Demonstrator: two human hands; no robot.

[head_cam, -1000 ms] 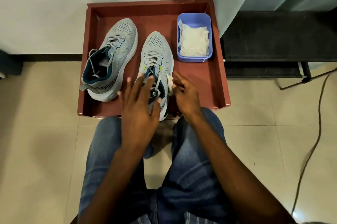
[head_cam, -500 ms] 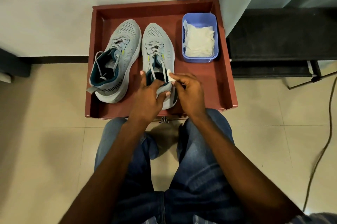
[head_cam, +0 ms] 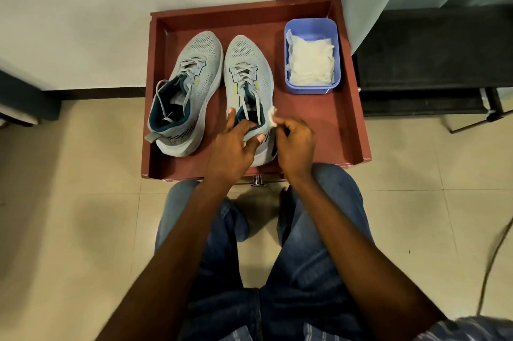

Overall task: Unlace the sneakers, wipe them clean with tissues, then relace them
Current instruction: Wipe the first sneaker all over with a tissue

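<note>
Two grey sneakers with teal linings stand side by side on a red-brown tray [head_cam: 344, 124]. The left sneaker [head_cam: 191, 85] has loose laces hanging into its opening. My left hand [head_cam: 236, 143] grips the heel collar of the right sneaker [head_cam: 247, 63], fingers hooked into the opening. My right hand [head_cam: 294, 143] pinches a small white tissue [head_cam: 272, 118] against the sneaker's right side near the collar. Both shoes are laced only through the lower eyelets, with the lace ends slack.
A blue plastic tub [head_cam: 312, 88] with folded white tissues [head_cam: 311, 61] sits at the tray's far right. My denim-clad knees [head_cam: 330, 202] are just under the tray's front edge. A dark bench [head_cam: 433, 63] stands to the right, a cable [head_cam: 497, 254] on the tiled floor.
The right sneaker was pushed up straight beside the left one. My left hand went from flat over it to gripping its heel collar; the right hand kept the tissue at its side.
</note>
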